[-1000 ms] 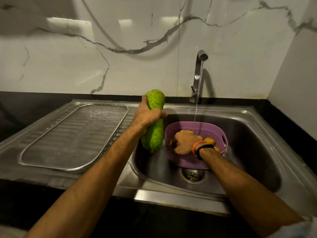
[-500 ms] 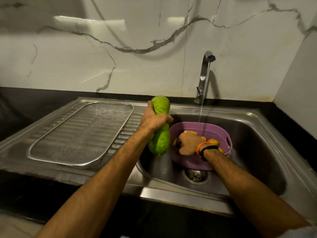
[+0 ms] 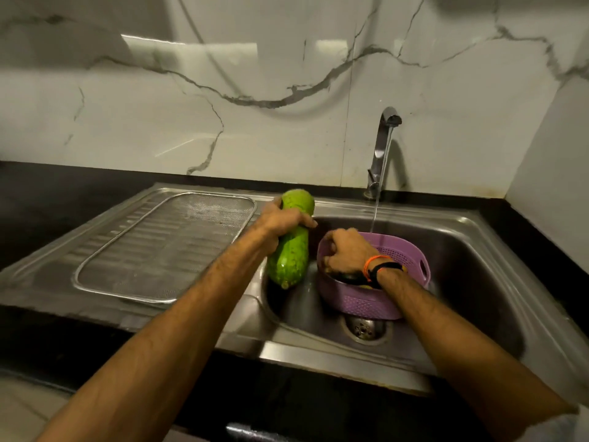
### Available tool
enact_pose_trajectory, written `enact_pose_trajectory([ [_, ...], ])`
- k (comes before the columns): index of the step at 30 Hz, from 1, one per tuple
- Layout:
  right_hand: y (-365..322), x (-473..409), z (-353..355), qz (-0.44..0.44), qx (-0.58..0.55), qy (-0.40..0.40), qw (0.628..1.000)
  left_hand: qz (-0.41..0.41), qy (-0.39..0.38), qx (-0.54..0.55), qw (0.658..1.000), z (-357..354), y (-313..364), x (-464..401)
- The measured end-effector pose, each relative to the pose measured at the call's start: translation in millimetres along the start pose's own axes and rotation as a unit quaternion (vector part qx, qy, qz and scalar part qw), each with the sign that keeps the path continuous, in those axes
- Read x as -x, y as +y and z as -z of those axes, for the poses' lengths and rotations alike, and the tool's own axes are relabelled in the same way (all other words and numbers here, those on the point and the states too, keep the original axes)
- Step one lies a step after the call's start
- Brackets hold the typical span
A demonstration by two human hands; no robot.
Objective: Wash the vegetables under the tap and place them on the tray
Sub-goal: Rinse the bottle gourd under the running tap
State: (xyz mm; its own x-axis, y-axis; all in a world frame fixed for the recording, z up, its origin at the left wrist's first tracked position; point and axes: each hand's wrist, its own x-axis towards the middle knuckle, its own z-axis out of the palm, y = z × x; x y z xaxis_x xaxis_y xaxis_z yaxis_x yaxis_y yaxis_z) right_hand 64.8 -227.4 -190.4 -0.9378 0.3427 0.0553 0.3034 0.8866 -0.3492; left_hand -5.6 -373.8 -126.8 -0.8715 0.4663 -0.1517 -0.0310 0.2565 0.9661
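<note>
From the head view, our left hand (image 3: pixel 280 223) gripped the gourd (image 3: pixel 291 247) upright at the sink's (image 3: pixel 478 250) left edge; our right hand (image 3: pixel 345 252) pinched the basket (image 3: pixel 366 303) rim under the tap (image 3: pixel 381 148). The wet gourd could slip. The tray (image 3: pixel 165 247) lay open to the left.
</note>
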Motion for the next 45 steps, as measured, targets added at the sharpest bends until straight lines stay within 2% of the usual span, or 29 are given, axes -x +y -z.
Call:
enact_pose_trajectory([
  [5,-58,-17,23,0.050,-0.106,0.079,0.990,-0.055,0.052,-0.072,0.994,58,37,11],
  [9,-107,-16,20,0.089,-0.103,0.080,0.987,-0.057,0.105,-0.145,0.982,107,38,21],
  [14,-139,-11,3,0.119,-0.070,0.046,0.989,-0.024,0.144,-0.230,0.962,140,16,28],
  [17,-146,-8,-2,0.113,-0.051,0.032,0.992,-0.001,0.134,-0.240,0.961,145,1,28],
  [24,-147,-6,-2,0.110,-0.070,0.025,0.991,-0.006,0.120,-0.252,0.960,133,-20,21],
  [33,-147,1,-5,0.107,-0.127,0.012,0.986,-0.006,0.028,-0.313,0.949,132,-27,19],
  [39,-145,1,-6,0.097,-0.162,0.003,0.982,-0.003,0.035,-0.301,0.953,136,-27,20],
  [45,-130,2,2,0.084,-0.194,0.028,0.977,-0.005,0.060,-0.315,0.947,132,-15,20],
])
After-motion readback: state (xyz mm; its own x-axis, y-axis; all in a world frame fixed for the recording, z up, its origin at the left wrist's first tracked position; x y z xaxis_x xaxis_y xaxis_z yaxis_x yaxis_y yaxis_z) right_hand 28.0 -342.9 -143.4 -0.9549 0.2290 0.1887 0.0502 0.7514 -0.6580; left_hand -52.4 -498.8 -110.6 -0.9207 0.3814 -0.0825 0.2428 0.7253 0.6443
